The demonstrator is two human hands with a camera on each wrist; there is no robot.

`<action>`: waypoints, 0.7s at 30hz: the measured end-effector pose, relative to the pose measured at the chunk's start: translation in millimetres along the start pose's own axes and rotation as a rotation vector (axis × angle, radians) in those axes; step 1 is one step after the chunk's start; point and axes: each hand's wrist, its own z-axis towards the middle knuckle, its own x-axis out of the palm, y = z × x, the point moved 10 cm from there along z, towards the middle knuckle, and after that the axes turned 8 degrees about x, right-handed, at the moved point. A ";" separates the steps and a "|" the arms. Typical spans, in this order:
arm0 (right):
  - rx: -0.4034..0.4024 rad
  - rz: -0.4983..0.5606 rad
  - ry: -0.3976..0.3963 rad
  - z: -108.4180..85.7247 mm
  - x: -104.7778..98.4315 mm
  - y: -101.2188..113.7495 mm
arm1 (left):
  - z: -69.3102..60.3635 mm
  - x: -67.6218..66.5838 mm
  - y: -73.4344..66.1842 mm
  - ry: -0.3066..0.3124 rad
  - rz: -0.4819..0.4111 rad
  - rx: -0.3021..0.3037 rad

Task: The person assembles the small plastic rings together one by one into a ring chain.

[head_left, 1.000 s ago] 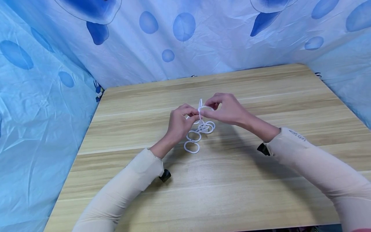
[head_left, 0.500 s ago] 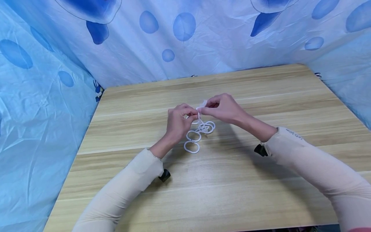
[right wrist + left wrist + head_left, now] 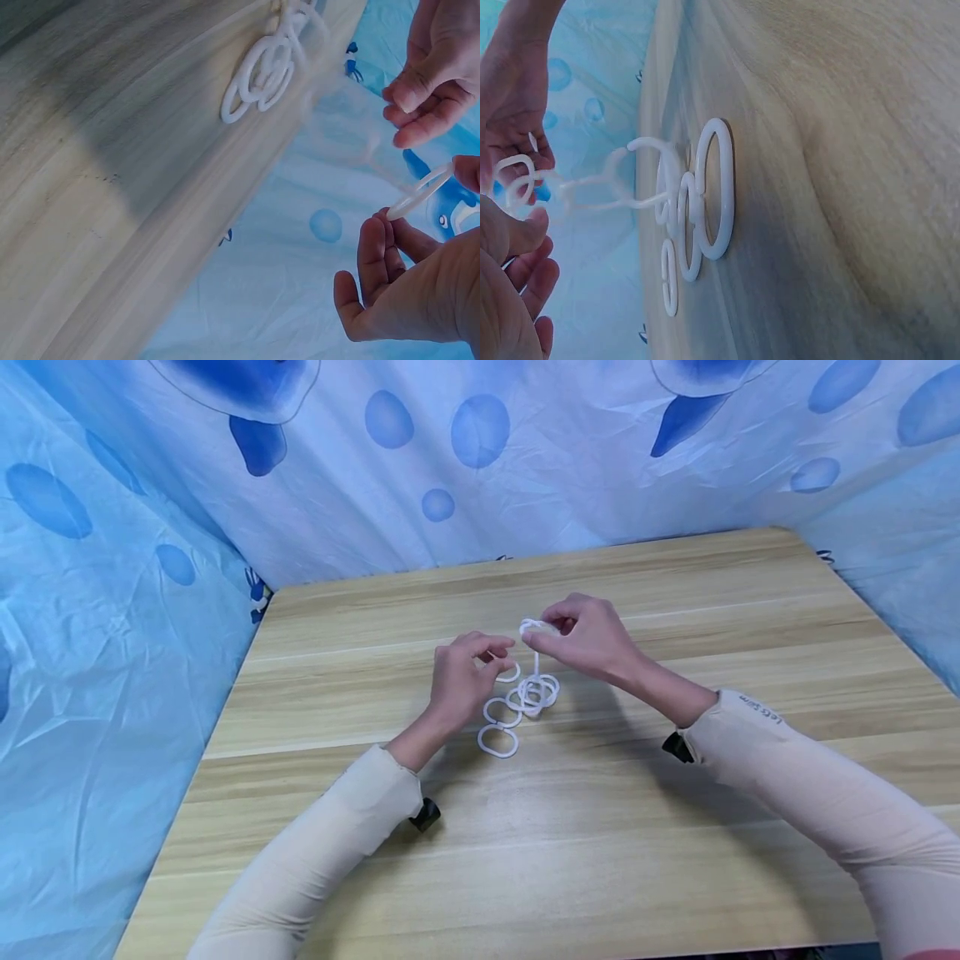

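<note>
White plastic chain links lie joined in a loose cluster at mid-table. My right hand pinches one raised link between thumb and fingers. From it, more links hang down to the heap, blurred in both wrist views. Close by on the left, my left hand hovers above the table with bent fingers and nothing between them. A single oval link shows just below its fingertips. In the left wrist view, the resting links stand out to the right of the fingers.
The light wood-grain table reaches out around both hands. Behind it and at the sides hangs a blue sheet with bubble prints. Small black devices sit under both sleeved wrists.
The left fingers have come off the link that both hands were touching. My right hand has moved slightly up and right, drawing the hanging links away from the left hand.
</note>
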 end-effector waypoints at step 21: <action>-0.400 -0.200 -0.160 -14.5 1.5 23.5 | -5.2 25.4 25.9 0.137 -0.520 -0.450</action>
